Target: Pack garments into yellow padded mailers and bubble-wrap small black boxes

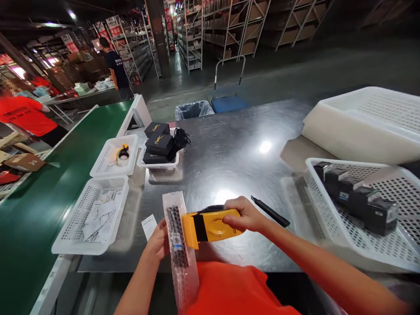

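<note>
My left hand point(159, 240) grips the left edge of a bubble-wrapped package point(177, 236), long and narrow, with a dark item and a small blue-and-white label showing through. Its lower end reaches down against my orange shirt. In my right hand point(244, 214) is a yellow tape dispenser point(213, 226) with a black band; its wide front end meets the package's right side. A black utility knife point(271, 211) lies on the metal table, right of that hand. Beside my left hand rests a small printed white slip point(149, 226).
A white basket point(157, 166) holds black boxes and black cords. Left of it are a tray point(96, 168) with another yellow dispenser and a basket point(78, 251) of printed slips. Black boxes fill part of the right basket point(354, 164). A green conveyor point(65, 188) runs left; co-workers stand beyond.
</note>
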Motion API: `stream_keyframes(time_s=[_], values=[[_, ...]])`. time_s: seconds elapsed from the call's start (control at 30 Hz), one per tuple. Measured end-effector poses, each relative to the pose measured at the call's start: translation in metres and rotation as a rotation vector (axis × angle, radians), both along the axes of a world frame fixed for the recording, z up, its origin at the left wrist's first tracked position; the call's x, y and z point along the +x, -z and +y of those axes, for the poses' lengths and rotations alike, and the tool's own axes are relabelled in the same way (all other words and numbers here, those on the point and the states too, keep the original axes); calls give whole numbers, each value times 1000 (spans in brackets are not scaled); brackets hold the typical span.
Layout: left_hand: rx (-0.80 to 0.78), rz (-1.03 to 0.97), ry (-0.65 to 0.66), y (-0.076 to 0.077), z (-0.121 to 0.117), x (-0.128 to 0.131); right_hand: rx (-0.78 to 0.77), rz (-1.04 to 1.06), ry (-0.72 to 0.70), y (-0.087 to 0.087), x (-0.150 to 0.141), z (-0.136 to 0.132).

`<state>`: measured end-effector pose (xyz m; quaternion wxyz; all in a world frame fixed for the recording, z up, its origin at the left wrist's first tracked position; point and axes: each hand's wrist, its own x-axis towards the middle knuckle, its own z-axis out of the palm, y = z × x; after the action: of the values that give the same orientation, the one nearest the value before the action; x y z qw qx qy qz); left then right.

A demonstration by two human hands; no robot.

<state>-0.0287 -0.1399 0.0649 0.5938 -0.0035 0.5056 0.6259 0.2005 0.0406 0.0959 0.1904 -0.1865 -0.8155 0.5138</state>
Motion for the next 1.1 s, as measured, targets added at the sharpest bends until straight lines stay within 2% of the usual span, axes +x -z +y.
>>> stream_keyframes(time_s=[0.13,0.23,0.33,0.43,0.6,0.77,0.93,1.1], values=[[69,-56,78,-14,1,-1,-86,-70,10,1,-1,-6],[116,-92,107,-19,1,3,-85,-107,15,-1,-5,-11],[99,2,86,-21,1,11,-75,-120,30,-3,-9,-15],[77,3,70,-21,-1,15,-54,-138,17,-3,-8,-13],[-9,-40,45,-21,-16,3,-69,-208,-12,0,7,-1],[41,-61,127,-26,-18,-4,74,-283,32,-4,10,5],[-48,47,9,-18,-16,-6,179,-374,69,-13,0,-6],[20,61,1,-12,-11,-8,268,-420,92,-28,-5,-18]])
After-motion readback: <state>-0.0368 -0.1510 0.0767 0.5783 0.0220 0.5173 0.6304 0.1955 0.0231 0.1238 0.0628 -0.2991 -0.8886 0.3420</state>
